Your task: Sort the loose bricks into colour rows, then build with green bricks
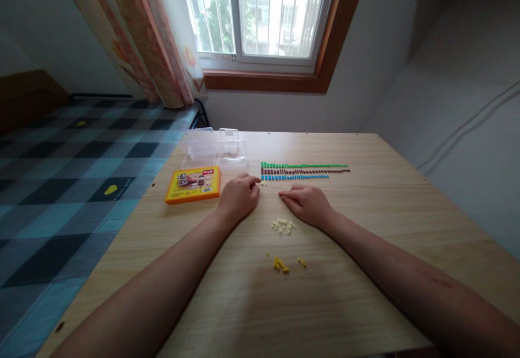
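Observation:
My left hand (239,194) rests on the table, its index finger reaching to the left end of a short start of cream blocks (264,183). Its other fingers are partly curled, with nothing visible in them. My right hand (306,203) lies to the right, thumb and fingers pressed together at the tips; whatever may be between them is too small to see. Beyond both hands run rows of small toy building blocks: green (300,166), dark brown (300,172) and blue (294,177). Nearer me are loose cream blocks (283,226) and loose yellow blocks (281,265).
An orange-yellow box (193,184) with printed pictures lies left of my left hand. Clear plastic cases (231,157) stand open behind it. The wooden table (365,249) adjoins a checkered bed (49,184) on the left. A window (276,17) and curtain (142,33) are ahead.

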`<state>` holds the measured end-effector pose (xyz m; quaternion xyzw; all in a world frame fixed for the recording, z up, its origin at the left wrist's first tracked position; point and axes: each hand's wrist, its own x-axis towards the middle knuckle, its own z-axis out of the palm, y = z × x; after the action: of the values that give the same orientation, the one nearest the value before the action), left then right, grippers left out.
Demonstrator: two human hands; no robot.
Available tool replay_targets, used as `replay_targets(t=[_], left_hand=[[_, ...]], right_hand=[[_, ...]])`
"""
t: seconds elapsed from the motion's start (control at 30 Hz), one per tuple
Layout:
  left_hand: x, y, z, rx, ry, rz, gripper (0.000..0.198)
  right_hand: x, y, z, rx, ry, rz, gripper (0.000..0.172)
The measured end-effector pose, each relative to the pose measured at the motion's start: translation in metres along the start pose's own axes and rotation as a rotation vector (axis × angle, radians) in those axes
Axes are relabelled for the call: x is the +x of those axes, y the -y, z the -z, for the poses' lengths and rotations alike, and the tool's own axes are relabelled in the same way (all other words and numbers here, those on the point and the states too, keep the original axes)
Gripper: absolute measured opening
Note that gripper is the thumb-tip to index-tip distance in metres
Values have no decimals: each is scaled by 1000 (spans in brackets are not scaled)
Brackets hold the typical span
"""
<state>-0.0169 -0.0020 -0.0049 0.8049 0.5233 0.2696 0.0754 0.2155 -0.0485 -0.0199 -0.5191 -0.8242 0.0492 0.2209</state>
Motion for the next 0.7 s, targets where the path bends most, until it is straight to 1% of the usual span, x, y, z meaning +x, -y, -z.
replay_targets(t=[0.13, 0.3, 0.53, 0.7], left_hand=[[-1, -2, 1, 26, 10, 38, 30], [-1, -1, 2, 18, 29, 33, 30], [0, -1, 0, 7, 48, 45, 30], [0, -2, 0, 2, 49, 61, 30]], right_hand=[[20, 5, -4, 1, -9, -67, 29], [40, 10, -10, 21, -19, -135, 30], [41, 8, -11, 42, -1, -111, 27], [40, 7, -12, 50, -18, -95, 28]])
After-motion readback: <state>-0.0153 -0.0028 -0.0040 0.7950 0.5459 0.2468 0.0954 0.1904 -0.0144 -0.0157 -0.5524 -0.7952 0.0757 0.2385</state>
